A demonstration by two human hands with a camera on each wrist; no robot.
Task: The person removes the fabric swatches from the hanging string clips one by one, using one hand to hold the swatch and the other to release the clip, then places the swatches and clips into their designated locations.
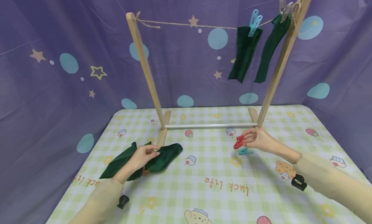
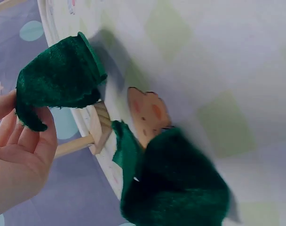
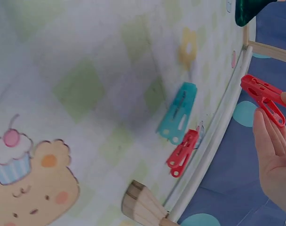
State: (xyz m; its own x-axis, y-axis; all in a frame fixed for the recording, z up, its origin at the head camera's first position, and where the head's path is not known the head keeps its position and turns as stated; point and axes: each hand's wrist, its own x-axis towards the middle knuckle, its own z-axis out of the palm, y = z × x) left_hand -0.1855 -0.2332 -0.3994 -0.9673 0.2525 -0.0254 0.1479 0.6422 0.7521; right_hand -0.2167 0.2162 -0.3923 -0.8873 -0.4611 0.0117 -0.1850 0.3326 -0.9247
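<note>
My left hand pinches a dark green velvety cloth by one edge and holds it just over the left of the table. Another green cloth lies on the tablecloth beside and partly under that hand. On the right, my right hand pinches a red clothespin between thumb and fingers, above the table. Close below it lie a teal clothespin and a second red clothespin, the latter plain only in the right wrist view.
Behind the hands stands a wooden frame with a string across its top. At the right end hang two green cloths, one under a blue clothespin, the other under a grey clothespin. A white bar joins the uprights low down.
</note>
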